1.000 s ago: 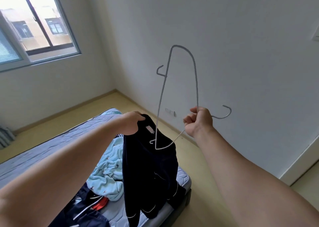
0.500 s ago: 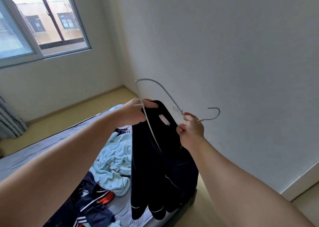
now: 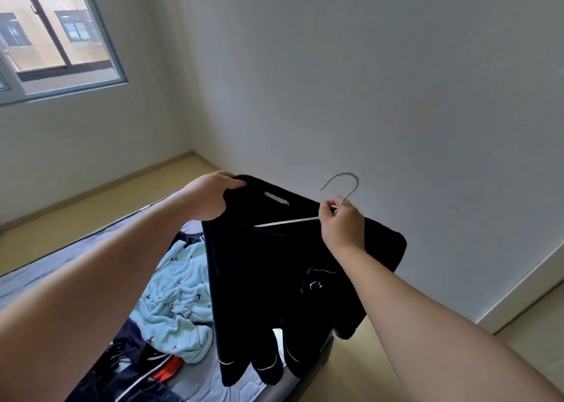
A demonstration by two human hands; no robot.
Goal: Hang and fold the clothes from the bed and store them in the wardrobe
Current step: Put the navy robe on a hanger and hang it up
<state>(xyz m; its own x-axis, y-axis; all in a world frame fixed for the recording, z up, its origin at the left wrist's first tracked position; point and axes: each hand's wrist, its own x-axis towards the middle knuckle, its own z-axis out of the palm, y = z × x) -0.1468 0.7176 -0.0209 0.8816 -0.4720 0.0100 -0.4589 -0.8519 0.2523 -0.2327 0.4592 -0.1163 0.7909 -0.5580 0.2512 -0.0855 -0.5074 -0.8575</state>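
A dark navy garment with thin white trim (image 3: 274, 267) hangs in the air over the foot of the bed (image 3: 48, 267). A grey wire hanger (image 3: 343, 185) sits inside its neck opening, with the hook sticking up and one arm showing across the collar. My left hand (image 3: 210, 195) grips the garment's left shoulder edge. My right hand (image 3: 341, 224) pinches the hanger just below the hook. Most of the hanger is hidden inside the cloth.
A light blue patterned garment (image 3: 180, 298) and dark clothes with white and red stripes (image 3: 137, 371) lie heaped on the bed. A plain wall stands on the right, a window (image 3: 58, 35) at upper left, yellowish floor around the bed.
The hanger has swung down from upright and gone into the garment's neck. The garment now spreads wider across the hanger, and only the hook and one arm show.
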